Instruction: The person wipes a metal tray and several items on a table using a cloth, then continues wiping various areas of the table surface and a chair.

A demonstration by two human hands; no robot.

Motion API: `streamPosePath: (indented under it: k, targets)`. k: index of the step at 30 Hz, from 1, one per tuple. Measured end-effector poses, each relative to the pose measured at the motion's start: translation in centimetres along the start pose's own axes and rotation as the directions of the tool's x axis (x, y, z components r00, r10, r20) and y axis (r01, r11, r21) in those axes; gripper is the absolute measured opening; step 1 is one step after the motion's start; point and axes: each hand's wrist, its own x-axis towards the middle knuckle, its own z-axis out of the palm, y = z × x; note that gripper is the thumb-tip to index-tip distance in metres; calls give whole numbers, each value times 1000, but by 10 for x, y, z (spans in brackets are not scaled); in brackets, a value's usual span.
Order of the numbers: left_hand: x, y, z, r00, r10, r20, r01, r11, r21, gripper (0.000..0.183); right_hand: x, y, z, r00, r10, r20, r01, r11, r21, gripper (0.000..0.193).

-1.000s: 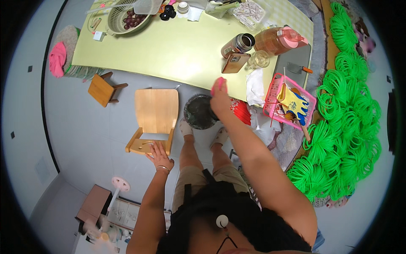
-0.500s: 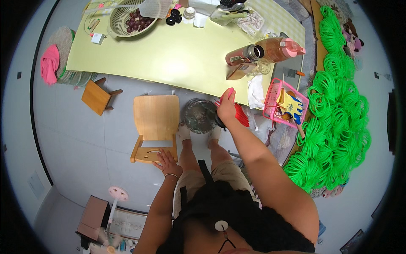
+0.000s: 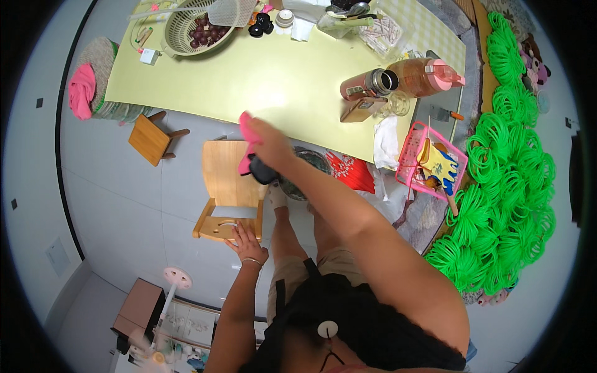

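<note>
My right hand (image 3: 272, 146), slightly blurred, is closed on a pink cloth (image 3: 247, 132) above the far end of a light wooden chair (image 3: 231, 168). Below that wrist hangs a rounded black object (image 3: 263, 170), whose kind I cannot make out. My left hand (image 3: 247, 244) lies on the chair's slotted back rail, fingers stretched out and spread. Just right of the chair, a dark round basin (image 3: 314, 160) stands on the floor between my feet, partly covered by my right forearm.
A pale yellow table (image 3: 261, 81) holds a basket of grapes (image 3: 176, 37), a flask (image 3: 367, 85) and a pink-lidded jug (image 3: 423, 78). A pink basket (image 3: 407, 146) hangs near its right end. Bundles of green tubing (image 3: 510, 193) lie at right. A small stool (image 3: 149, 140) stands left.
My right hand has swung left with the pink cloth, from above the basin's right side to over the chair. My left hand stays on the chair's rail.
</note>
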Motion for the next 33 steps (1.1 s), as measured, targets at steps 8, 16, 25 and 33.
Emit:
streamPosePath:
  k: [8, 16, 25, 33]
  targets:
    - [7, 8, 3, 999, 33, -34, -35, 999, -36, 92, -16, 75, -74, 850, 454, -266, -526, 729, -438, 73]
    - [8, 0, 17, 996, 26, -82, -34, 996, -87, 89, 95, 57, 19, 983, 88, -163, -154, 874, -460, 68]
    - [7, -1, 16, 996, 32, -88, -44, 989, -143, 87, 42, 48, 19, 986, -111, 125, 150, 921, -361, 64]
    - [8, -2, 24, 994, 38, -98, -56, 981, -187, 89, 103, 93, -37, 893, 265, -364, -429, 748, -506, 70]
